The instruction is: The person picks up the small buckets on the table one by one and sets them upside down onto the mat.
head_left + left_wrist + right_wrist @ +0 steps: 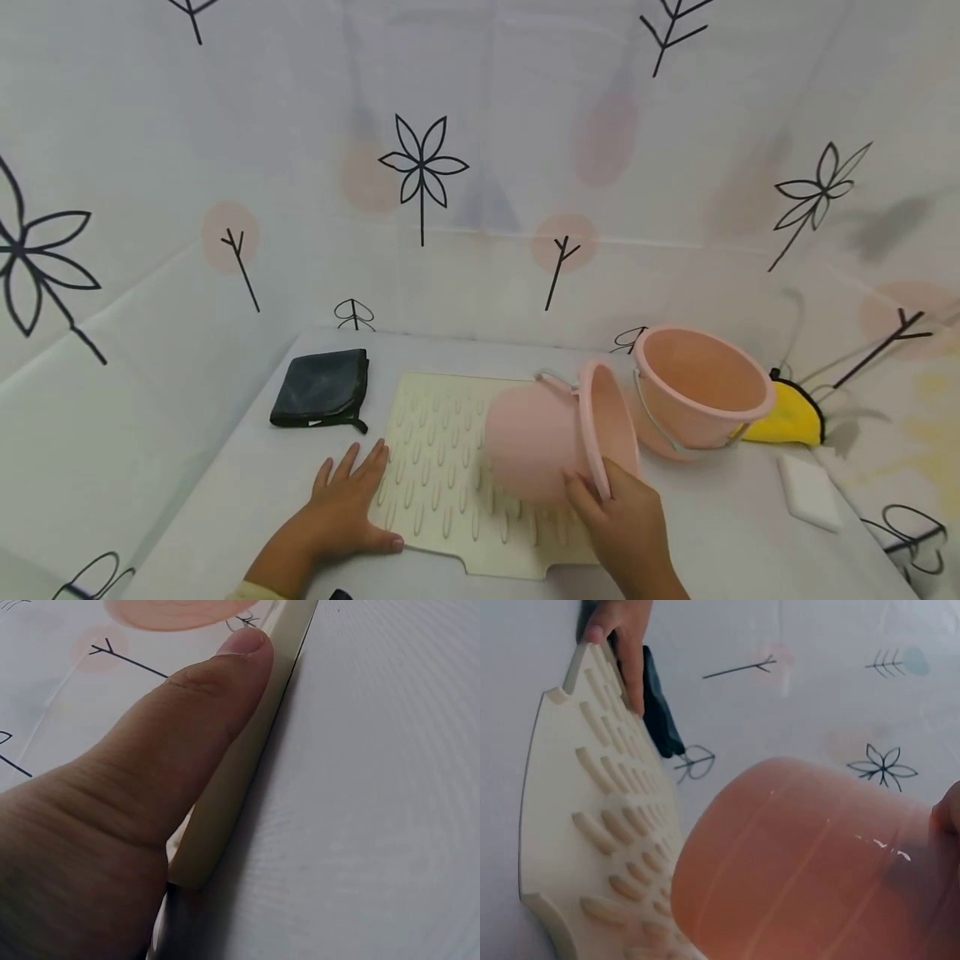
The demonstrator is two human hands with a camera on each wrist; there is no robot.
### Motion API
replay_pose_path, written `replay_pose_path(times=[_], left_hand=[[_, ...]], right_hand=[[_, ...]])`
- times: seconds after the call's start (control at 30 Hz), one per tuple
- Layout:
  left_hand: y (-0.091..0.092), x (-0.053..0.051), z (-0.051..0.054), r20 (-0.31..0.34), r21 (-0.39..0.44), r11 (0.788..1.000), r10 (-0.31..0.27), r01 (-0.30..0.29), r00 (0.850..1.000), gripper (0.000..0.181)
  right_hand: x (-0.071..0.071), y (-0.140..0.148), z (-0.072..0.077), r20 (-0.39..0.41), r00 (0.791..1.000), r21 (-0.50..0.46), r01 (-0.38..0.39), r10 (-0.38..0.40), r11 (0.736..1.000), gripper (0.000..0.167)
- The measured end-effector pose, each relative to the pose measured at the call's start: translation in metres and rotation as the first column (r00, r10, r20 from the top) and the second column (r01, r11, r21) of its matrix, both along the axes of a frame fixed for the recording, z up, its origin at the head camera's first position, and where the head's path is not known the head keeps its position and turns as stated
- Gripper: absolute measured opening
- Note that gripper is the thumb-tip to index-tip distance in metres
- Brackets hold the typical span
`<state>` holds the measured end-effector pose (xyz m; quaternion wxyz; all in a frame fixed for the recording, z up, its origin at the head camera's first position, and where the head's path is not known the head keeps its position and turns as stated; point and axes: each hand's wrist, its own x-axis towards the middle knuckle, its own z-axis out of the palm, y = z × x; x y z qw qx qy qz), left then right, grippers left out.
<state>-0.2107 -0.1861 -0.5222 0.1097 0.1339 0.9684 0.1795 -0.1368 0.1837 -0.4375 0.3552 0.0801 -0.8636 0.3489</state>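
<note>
The right hand (630,525) holds the bucket (528,442) at its rim, thumb outside. The bucket lies sideways over the right part of the ribbed board (431,467), mouth facing right; contact with the board cannot be determined. The left hand (341,512) is spread wide at the board's near-left corner, gripping nothing. The black case (322,387) lies beyond it; a larger pail (697,379) stands upright at right.

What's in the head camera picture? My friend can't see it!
A person's right hand holds a pink bucket tipped sideways over a ridged cream board; the left hand touches the board's left edge. A second bucket stands upright to the right, and a dark pouch lies to the left.
</note>
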Motion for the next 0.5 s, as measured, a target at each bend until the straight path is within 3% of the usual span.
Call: replay_pose_path(times=[0.27,0.5], left_hand=[[0.000,-0.002,-0.005,-0.001,-0.005,1.000,0.000,0.000,1.000,0.150],[-0.001,-0.003,-0.001,0.023,0.015,1.000,-0.005,0.005,1.000,0.148]], right_hand=[[-0.006,-0.011,-0.004,0.105,0.994,-0.168,-0.011,0.029,0.986,0.015],[-0.007,-0.022,-0.007,0.226,0.974,-0.328,0.045,0.032,0.944,0.013]])
